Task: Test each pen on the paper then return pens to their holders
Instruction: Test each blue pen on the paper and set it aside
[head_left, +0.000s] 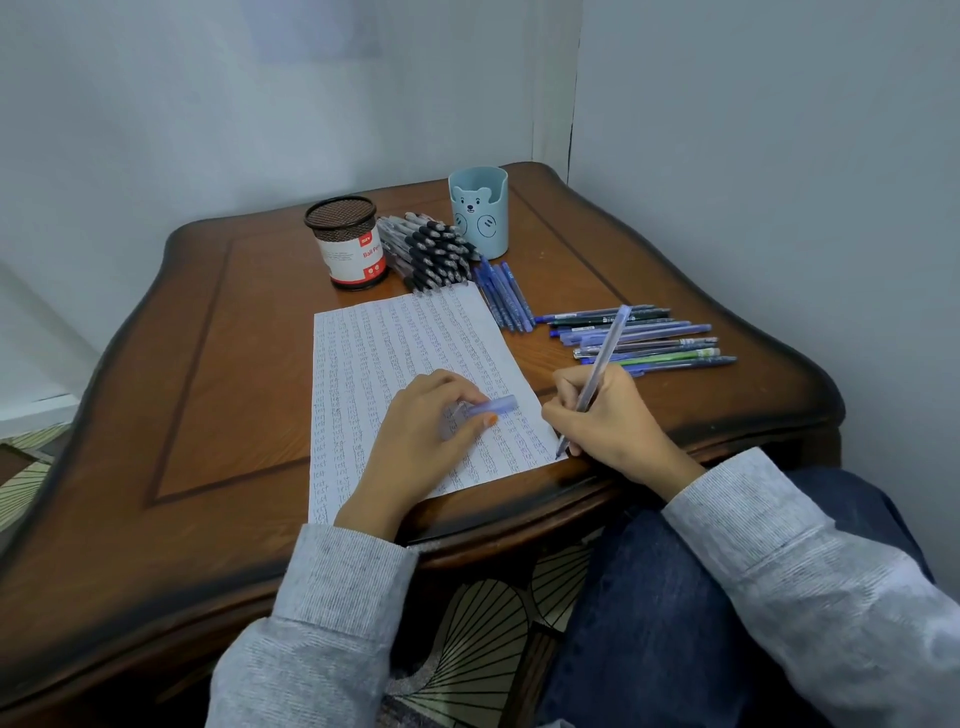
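Flanking loose pens (431, 249), mesh holder (348, 244) and bear cup (478, 213), insides unclear.

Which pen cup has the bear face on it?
The light blue cup, farther right; the dark mesh holder left of it wears a red-and-white label instead.

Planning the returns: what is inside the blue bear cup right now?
Nothing sticks above the rim of the blue bear cup; only its inner back wall shows. The front wall hides its bottom, so short items could sit unseen.
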